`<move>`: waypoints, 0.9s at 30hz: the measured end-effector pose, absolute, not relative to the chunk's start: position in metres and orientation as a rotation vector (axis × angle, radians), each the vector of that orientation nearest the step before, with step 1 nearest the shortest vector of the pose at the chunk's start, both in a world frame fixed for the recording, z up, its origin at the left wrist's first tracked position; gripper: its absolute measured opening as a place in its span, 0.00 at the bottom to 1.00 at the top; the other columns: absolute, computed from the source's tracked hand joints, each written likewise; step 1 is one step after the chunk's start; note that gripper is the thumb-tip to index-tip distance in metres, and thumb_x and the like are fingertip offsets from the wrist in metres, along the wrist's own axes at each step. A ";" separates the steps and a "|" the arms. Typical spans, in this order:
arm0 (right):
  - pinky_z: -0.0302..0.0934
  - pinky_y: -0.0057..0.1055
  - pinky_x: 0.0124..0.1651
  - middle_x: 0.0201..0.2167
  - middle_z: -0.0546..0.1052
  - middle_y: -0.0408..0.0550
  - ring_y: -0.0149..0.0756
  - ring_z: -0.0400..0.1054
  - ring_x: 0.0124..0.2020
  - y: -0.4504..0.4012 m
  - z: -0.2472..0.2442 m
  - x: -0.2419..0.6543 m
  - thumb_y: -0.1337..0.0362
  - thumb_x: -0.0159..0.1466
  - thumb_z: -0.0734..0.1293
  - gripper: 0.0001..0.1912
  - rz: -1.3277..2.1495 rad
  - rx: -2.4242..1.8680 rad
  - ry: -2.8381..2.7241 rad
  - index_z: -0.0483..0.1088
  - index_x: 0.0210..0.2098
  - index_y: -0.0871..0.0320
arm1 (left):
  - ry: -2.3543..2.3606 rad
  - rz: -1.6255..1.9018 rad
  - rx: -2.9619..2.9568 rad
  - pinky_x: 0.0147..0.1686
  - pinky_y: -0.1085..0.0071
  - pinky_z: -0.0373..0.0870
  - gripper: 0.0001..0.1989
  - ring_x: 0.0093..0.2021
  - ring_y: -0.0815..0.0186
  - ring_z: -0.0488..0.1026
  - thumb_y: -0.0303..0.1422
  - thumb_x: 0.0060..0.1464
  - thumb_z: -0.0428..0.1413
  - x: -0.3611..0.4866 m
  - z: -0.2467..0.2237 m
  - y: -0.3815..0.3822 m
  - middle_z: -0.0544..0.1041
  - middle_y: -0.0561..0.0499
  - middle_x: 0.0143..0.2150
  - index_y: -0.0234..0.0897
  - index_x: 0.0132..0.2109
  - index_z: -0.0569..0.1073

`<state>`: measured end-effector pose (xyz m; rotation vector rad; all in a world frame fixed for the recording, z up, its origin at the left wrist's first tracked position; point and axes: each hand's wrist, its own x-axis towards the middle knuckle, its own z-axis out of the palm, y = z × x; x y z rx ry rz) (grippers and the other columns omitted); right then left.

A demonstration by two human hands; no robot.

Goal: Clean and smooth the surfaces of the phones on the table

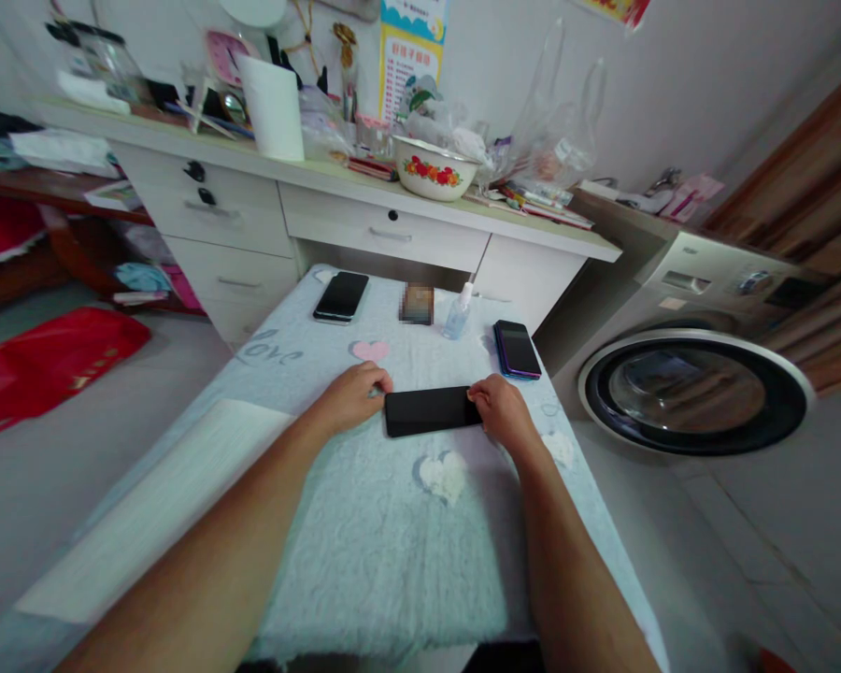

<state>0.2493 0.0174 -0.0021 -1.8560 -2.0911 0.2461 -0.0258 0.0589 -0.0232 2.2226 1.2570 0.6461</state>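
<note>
right hand [499, 409] pinched near end of black phone [431, 412] | left hand [354, 396] by other end, grip unclear | seemingly positioning; next likely needed steadiness

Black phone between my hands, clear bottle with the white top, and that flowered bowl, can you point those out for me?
Black phone [431, 412]: head view, middle of its dark screen.
Clear bottle [456, 320]: head view, on its see-through body.
Flowered bowl [432, 175]: head view, on its outer wall.

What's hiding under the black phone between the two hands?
Pale blue cloth shows around the black phone, with a white heart nearer the person. The spot right beneath is covered, so I can't tell.
</note>
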 end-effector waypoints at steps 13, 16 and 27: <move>0.55 0.26 0.46 0.38 0.72 0.49 0.34 0.65 0.42 0.022 -0.004 0.229 0.70 0.65 0.60 0.12 0.139 -1.875 -2.100 0.76 0.37 0.58 | 1.260 0.661 2.221 0.40 0.69 0.66 0.08 0.38 0.64 0.70 0.22 0.45 0.52 -0.025 -0.021 0.056 0.72 0.50 0.34 0.35 0.32 0.73; 0.55 0.26 0.46 0.38 0.72 0.50 0.34 0.65 0.42 0.023 -0.002 0.221 0.69 0.66 0.60 0.12 0.129 -1.878 -2.136 0.76 0.38 0.57 | 1.261 0.671 2.211 0.40 0.69 0.66 0.08 0.38 0.65 0.70 0.22 0.45 0.52 -0.025 -0.021 0.056 0.72 0.50 0.34 0.36 0.32 0.73; 0.56 0.28 0.46 0.39 0.72 0.51 0.35 0.65 0.44 0.020 0.009 0.189 0.68 0.68 0.59 0.12 0.145 -1.816 -2.353 0.75 0.39 0.57 | 1.250 0.691 2.227 0.40 0.69 0.66 0.09 0.38 0.64 0.70 0.22 0.44 0.52 -0.025 -0.024 0.056 0.72 0.50 0.34 0.37 0.31 0.73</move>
